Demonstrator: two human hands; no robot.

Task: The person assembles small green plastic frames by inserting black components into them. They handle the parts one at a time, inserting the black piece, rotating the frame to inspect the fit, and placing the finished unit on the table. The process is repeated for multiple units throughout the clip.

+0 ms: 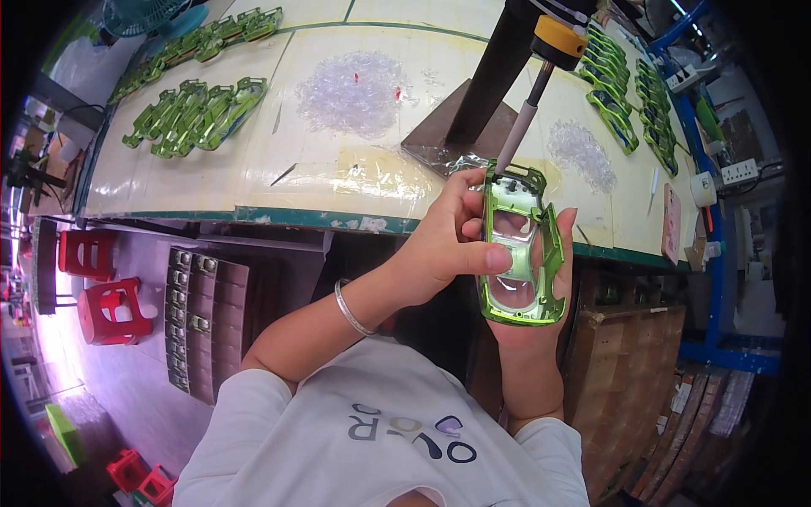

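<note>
A glossy green toy car body shell (514,269) is held in front of me, its inner side with pale and clear areas turned up. My left hand (456,241) grips its left side, the thumb pressed on the middle and the fingers curled at the edge. My right hand (537,328) supports it from below and along the right side, the fingers partly hidden behind it. A mounted heating-iron-like tool (517,135) with an orange collar slants down, its tip at the shell's upper left corner. Whether the tip touches it I cannot tell.
A dark post on a metal base plate (422,135) stands behind my hands. Piles of small clear plastic pieces (351,93) lie on the table (203,182). More green shells (196,114) sit left and right. Below left are a compartment tray (207,321) and red stools (118,311).
</note>
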